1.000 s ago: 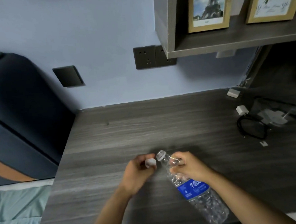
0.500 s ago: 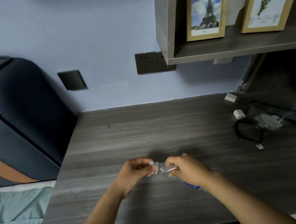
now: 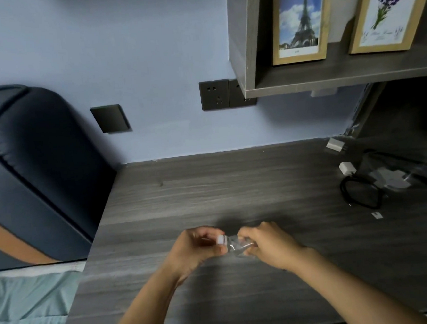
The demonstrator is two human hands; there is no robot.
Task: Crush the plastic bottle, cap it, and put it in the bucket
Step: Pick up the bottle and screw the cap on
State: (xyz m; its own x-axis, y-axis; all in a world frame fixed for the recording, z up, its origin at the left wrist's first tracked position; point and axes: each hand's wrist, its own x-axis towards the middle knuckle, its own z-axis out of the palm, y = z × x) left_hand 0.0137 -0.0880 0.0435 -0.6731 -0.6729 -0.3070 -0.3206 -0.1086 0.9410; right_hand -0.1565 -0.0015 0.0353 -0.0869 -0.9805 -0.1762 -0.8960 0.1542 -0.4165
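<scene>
— Why work over the desk (image 3: 234, 185) at all?

— It gives a flat surface close under the hands, I'd judge, so anything dropped lands there. The chargers and black cable (image 3: 361, 192) sit well apart at the right, out of the way.

— And the hands?

— The right hand (image 3: 271, 246) is wrapped around the plastic bottle (image 3: 236, 245) just behind its neck, fingers closed on the crumpled clear plastic, probably to keep it from turning. The left hand (image 3: 198, 244) meets it from the other side, fingertips pinched together on the white cap (image 3: 221, 239) at the bottle's mouth (a grip that suits twisting the cap on).

— So the bottle is where, exactly?

— Between the two hands, held sideways just above the desk's near middle, neck pointing left.

— What can't you make out?

— Most of the bottle: its body is hidden behind the right hand and forearm, so how flat it is I cannot tell. Whether the cap is seated on the threads or only resting against them is too small and blurred to say. No bucket is in view, and the frame cuts off the near edge of the desk.
</scene>
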